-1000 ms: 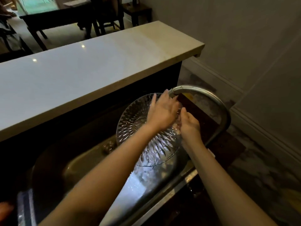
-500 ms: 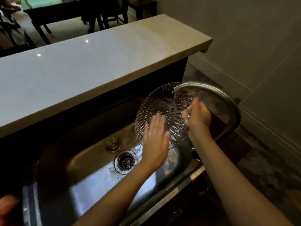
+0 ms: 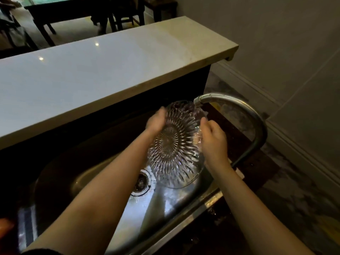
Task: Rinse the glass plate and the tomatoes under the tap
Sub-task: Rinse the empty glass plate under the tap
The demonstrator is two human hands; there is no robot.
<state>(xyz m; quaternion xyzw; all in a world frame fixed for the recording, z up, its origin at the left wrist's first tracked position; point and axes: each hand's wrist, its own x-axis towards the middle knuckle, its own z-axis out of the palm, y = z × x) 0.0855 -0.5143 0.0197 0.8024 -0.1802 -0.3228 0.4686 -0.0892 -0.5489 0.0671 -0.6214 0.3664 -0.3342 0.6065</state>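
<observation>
A round cut-glass plate (image 3: 173, 148) with a ribbed sunburst pattern is held tilted over the steel sink (image 3: 103, 173), its upper rim under the spout of the curved tap (image 3: 230, 102). Water runs from the spout onto the glass. My left hand (image 3: 156, 122) lies against the plate's upper left side, partly behind the glass. My right hand (image 3: 213, 138) grips the plate's right rim. A reddish round shape (image 3: 4, 227), perhaps a tomato, shows at the bottom left edge; I cannot tell for sure.
The sink drain (image 3: 141, 182) sits below the plate. A pale stone counter ledge (image 3: 110, 67) runs above the sink's far side. Dark table and chairs (image 3: 73, 11) stand beyond it. A grey wall and skirting (image 3: 276, 52) rise on the right.
My left hand moved from the plate's lower face up to its upper left side. The plate has turned and dropped lower over the sink, with its back facing me.
</observation>
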